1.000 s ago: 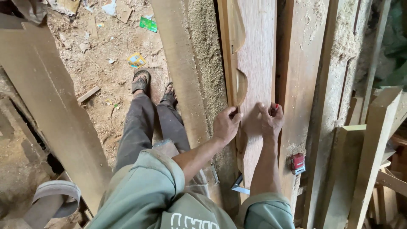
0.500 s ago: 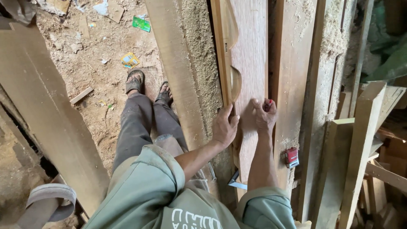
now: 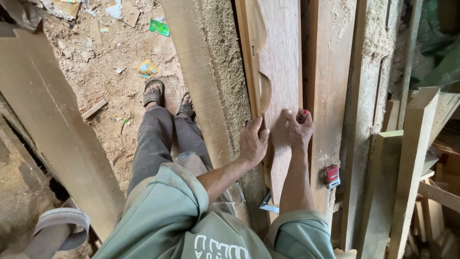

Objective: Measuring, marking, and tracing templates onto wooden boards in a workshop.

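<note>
While beside hands (image 3: 275, 136), red tape measure (image 3: 331, 175)

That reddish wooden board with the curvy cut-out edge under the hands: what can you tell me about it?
The reddish wooden board with the scalloped left edge is a long, flat, smooth plank lying on a sawdust-covered workbench between plainer planks. The left hand grips its curved edge; the right hand, holding a red pencil, presses on its face.
</note>
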